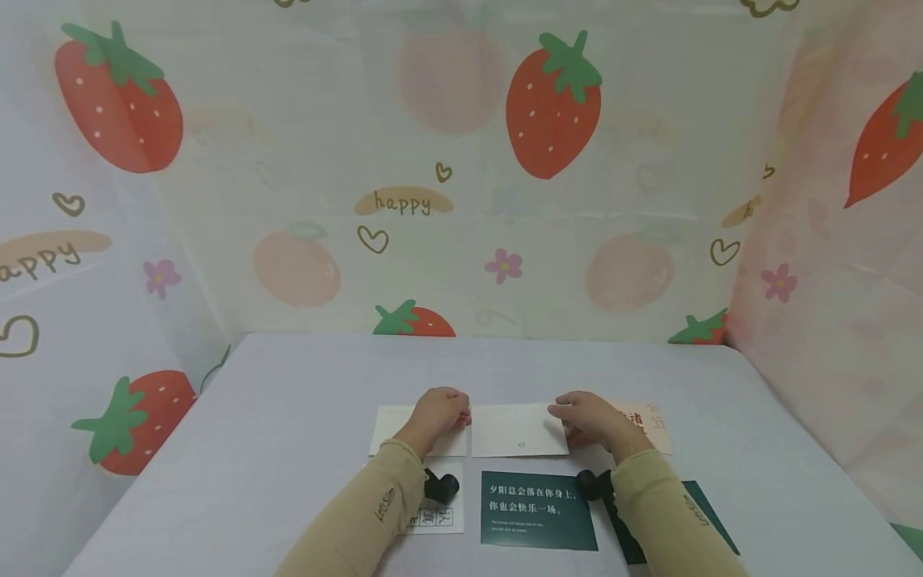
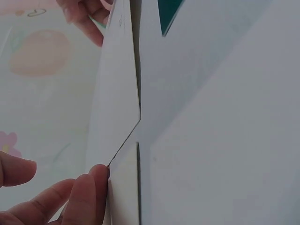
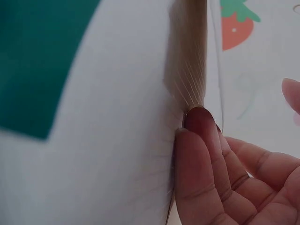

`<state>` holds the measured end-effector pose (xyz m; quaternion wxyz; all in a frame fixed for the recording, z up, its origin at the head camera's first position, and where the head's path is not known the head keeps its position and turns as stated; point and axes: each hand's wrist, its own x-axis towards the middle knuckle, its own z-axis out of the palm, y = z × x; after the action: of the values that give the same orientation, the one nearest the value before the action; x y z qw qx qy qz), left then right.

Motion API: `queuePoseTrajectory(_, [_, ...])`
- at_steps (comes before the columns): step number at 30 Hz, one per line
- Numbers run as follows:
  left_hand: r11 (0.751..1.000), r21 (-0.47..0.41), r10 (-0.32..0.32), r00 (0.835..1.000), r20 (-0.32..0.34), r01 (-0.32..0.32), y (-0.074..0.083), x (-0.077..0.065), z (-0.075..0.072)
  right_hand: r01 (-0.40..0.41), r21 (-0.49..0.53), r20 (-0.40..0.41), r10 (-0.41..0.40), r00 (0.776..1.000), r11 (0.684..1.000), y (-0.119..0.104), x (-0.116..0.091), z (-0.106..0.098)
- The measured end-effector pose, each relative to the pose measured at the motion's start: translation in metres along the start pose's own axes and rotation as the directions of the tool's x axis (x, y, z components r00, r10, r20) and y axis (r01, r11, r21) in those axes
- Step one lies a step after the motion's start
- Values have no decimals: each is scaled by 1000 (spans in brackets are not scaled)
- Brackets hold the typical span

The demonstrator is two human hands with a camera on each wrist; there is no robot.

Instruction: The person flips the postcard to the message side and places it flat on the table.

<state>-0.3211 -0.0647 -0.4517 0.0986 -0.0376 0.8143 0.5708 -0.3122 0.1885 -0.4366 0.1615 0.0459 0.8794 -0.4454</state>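
A blank white card (image 1: pixel 515 433) with a tiny mark near its lower edge lies between my two hands. My left hand (image 1: pixel 441 413) has its fingertips at the card's left edge, over the gap beside a cream card (image 1: pixel 389 426); the left wrist view shows the thumb (image 2: pixel 18 171) held apart. On the other side, fingertips of my right hand (image 1: pixel 593 422) touch the white card's right edge. In the right wrist view that edge stands slightly raised over a shadow, and the thumb (image 3: pixel 291 95) is away from it.
A pale card with red characters (image 1: pixel 658 425) lies partly behind my right hand. Nearer me are a white card with boxed black characters (image 1: pixel 449 522), a dark green card with white lettering (image 1: pixel 537 525) and another green card (image 1: pixel 710 513) under my right forearm. Strawberry-print cloth hangs around the white table (image 1: pixel 324 377).
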Motion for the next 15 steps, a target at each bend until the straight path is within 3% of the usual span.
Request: queuePoseTrajectory(15, [1000,-15,11,1000,11,-11,0,-1,-2,26,-11,-12,-26,1000,1000,-1,0,-1])
